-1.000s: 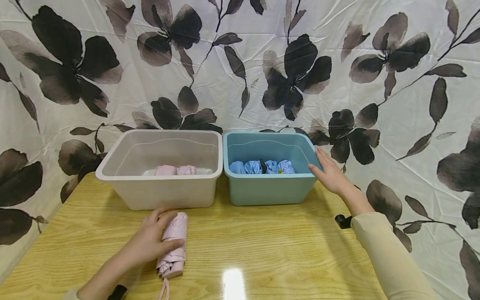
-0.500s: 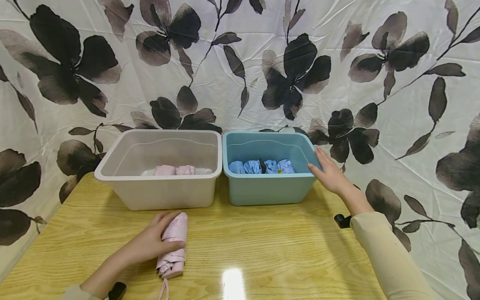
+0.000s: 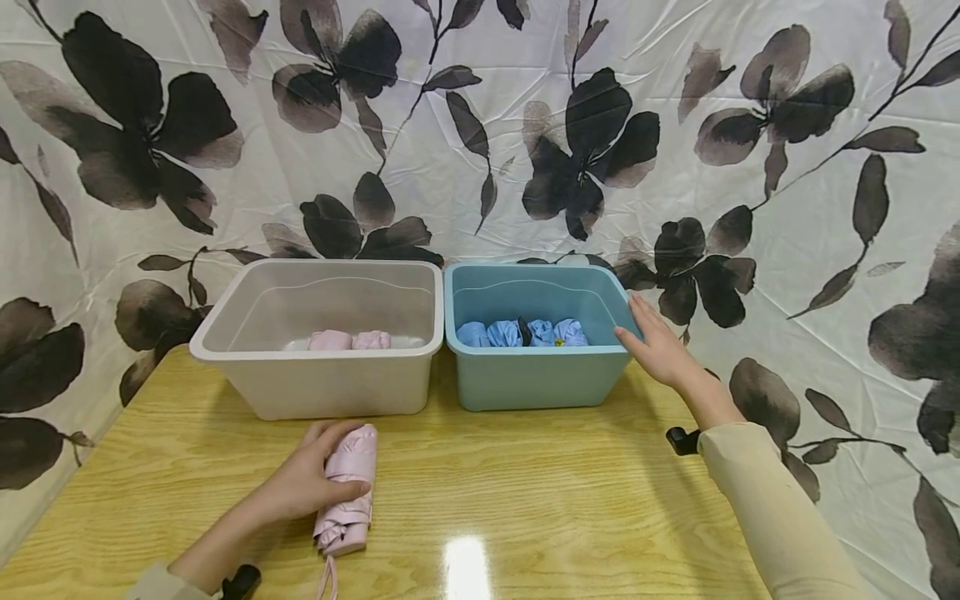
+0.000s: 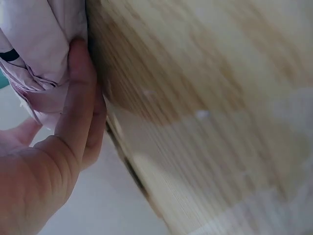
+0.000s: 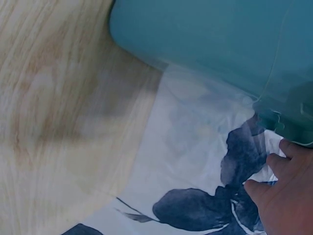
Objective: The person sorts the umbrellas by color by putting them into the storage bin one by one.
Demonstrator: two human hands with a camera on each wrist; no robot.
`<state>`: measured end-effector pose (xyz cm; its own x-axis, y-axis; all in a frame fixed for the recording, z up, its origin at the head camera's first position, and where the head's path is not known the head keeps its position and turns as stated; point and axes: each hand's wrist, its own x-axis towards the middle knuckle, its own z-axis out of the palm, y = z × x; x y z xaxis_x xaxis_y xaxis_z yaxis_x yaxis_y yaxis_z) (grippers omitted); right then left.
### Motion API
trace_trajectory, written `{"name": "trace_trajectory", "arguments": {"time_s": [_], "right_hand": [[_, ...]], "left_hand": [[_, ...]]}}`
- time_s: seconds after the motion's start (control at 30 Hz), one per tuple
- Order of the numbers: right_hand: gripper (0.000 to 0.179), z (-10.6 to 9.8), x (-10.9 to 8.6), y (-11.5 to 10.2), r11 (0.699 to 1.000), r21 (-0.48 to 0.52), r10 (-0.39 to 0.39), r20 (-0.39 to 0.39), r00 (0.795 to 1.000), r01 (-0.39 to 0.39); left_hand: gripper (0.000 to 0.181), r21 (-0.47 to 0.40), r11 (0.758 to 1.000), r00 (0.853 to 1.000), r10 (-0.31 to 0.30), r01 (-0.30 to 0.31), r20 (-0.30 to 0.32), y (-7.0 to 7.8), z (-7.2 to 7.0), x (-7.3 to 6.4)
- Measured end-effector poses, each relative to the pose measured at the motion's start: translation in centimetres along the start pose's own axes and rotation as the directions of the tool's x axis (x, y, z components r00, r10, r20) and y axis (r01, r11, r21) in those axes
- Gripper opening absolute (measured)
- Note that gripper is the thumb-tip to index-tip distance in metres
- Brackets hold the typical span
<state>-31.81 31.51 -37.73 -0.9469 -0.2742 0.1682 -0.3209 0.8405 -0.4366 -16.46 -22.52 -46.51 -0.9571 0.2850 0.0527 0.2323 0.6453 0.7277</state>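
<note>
On the table in front of the grey bin lies a folded pink umbrella [image 3: 351, 483], its wrist loop trailing toward me. My left hand [image 3: 303, 475] grips it from the left, thumb across the top and fingers along the far side. The left wrist view shows the fingers [image 4: 80, 93] against the pink fabric. My right hand [image 3: 660, 342] rests at the right rim of the blue bin [image 3: 543, 379], fingers extended along its outer side and thumb near the front corner. In the right wrist view the fingertips [image 5: 288, 147] are right under the rim.
The grey bin [image 3: 337, 387] stands beside the blue one and holds two pink rolled bundles [image 3: 330, 340]. Several blue rolled bundles [image 3: 506, 333] lie in a row in the blue bin. A flower-printed cloth [image 3: 480, 125] hangs behind the wooden table [image 3: 525, 483].
My left hand's fingers have drawn in slightly around the umbrella, which stays almost in the same spot. The right hand and both bins have not visibly moved.
</note>
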Motion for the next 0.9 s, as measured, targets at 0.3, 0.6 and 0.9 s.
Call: {"name": "trace_trajectory", "arguments": {"time_s": [0.3,0.6,0.9], "right_hand": [[0.080,-0.1,0.0,-0.1,1.000,-0.008,0.012,0.012,1.000,-0.012],[0.080,-0.1,0.0,-0.1,1.000,-0.007,0.013,0.011,1.000,-0.013],[0.078,-0.2,-0.1,-0.4,1.000,0.000,0.016,0.012,1.000,-0.016]], "left_hand": [[0.089,-0.011,0.999,0.994,0.042,-0.044,-0.097,0.4,0.0,-0.6],[0.092,-0.022,0.996,0.978,0.078,-0.083,-0.196,1.3,0.2,-1.0],[0.098,-0.010,0.981,0.943,0.183,-0.194,-0.279,1.9,0.6,-1.1]]}}
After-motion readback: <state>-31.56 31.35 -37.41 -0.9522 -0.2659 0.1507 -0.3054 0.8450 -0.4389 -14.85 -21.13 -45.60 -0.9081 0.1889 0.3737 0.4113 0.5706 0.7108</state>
